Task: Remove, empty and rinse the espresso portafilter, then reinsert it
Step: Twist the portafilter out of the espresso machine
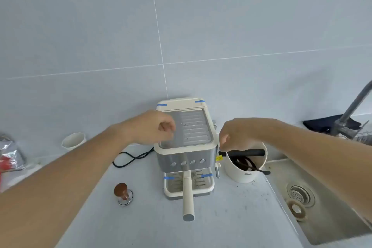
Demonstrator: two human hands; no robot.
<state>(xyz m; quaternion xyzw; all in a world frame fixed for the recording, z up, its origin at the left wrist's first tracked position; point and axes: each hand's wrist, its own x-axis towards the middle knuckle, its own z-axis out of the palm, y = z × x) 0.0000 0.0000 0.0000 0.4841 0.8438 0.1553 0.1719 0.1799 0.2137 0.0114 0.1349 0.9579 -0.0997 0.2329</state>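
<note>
- A head-worn camera looks down at a pale counter (231, 217) against a grey tiled wall, with two bare forearms reaching forward.
- A cream and steel espresso machine (187, 147) stands in the middle, at the back of the counter.
- The portafilter (188, 197) sits in the machine, its long cream handle pointing straight toward the viewer over the drip tray (209, 186).
- The left hand (153, 128) hovers at the machine's top left edge, fingers loosely curled and holding nothing that can be seen.
- The right hand (235, 135) hovers just right of the machine, above a white knock box (244, 164), also loosely curled and seemingly empty.
- Neither hand touches the portafilter; both are well above its handle.
- The knock box holds dark coffee grounds, with a black bar across its mouth and a thin brush (255, 168) resting on the rim.
- A steel sink (330, 207) lies to the right, with a tap (354, 106) arching above it and a loose strainer in the basin.
- A wooden-topped tamper (122, 193) stands on the counter left of the machine; a paper cup (73, 141) sits further back left.
- Progress, as a judgement: the pictures alone cannot settle whether this is the start or the end.
- The portafilter is locked in place, so either nothing has begun or it is already reinserted.
- If beginning, everything remains: twist it out, knock it empty, rinse at the sink, refit.
</note>
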